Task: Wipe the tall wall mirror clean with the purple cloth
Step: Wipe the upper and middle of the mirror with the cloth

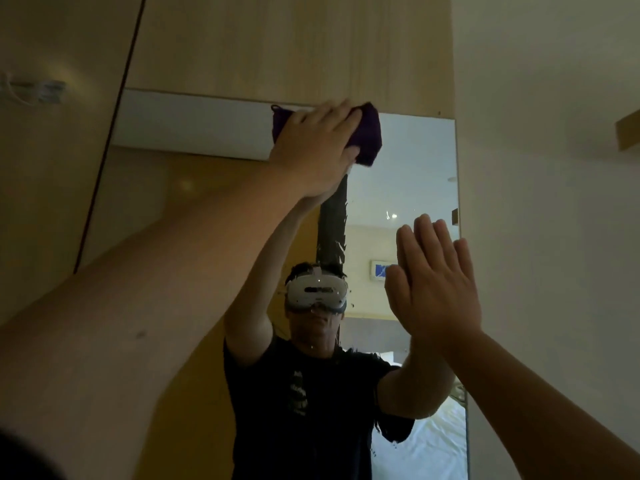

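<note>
From the head camera, the lower part of the tall wall mirror (415, 161) runs off the bottom edge, and the left arm (121, 323) crossing the foreground covers much of its left side. Most of the purple cloth (369, 133) is hidden under the left hand (317, 147); only a bunched end to the right of the fingers and a small corner at the left show, so its full shape cannot be made out. The left hand lies over the cloth with fingers fairly straight and spread, pressing it against the glass right at the mirror's top edge, just below the wooden panel (284, 46). The cloth looks dark, deep purple and thickly folded. The right hand (436, 282) is raised flat with fingers straight and together, holding nothing, its palm toward the glass near the mirror's right edge; whether it touches the glass is unclear. The glass carries streaks and specks around the person's reflection.
</note>
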Tool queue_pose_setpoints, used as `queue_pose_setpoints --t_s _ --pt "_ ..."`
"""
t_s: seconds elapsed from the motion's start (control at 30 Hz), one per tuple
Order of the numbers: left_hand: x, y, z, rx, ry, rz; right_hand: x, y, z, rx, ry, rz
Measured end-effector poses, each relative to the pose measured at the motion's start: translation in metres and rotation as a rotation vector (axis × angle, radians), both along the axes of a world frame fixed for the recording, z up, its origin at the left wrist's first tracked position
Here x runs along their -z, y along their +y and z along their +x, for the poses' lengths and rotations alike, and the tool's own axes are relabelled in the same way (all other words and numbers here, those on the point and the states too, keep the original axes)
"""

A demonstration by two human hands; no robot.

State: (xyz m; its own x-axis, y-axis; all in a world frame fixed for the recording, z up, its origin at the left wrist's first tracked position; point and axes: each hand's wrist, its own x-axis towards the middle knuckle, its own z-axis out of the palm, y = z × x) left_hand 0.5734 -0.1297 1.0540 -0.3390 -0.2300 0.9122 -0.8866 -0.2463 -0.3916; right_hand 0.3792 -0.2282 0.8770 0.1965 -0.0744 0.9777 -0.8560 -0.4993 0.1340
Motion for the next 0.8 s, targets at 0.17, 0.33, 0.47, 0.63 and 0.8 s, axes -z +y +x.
queue_pose_setpoints --t_s 0.17,0.33,0.47,0.63,0.8 --pt "0.127 0.006 0.010 0.036 -0.085 0.021 0.000 0.006 -0.001 -0.066 -0.016 0.023" --pt "0.265 0.023 0.022 -0.002 -0.089 0.159 -0.002 0.013 -0.006 -0.133 0.003 0.057" --pt "0.338 0.033 0.030 -0.033 -0.107 0.257 0.004 0.015 -0.012 -0.156 0.004 0.072" --pt "0.338 0.031 0.036 0.088 -0.115 0.169 0.017 0.006 -0.020 -0.068 0.022 0.116" --pt "0.259 0.019 0.030 0.243 -0.045 -0.055 0.019 -0.003 -0.018 -0.048 0.033 0.101"
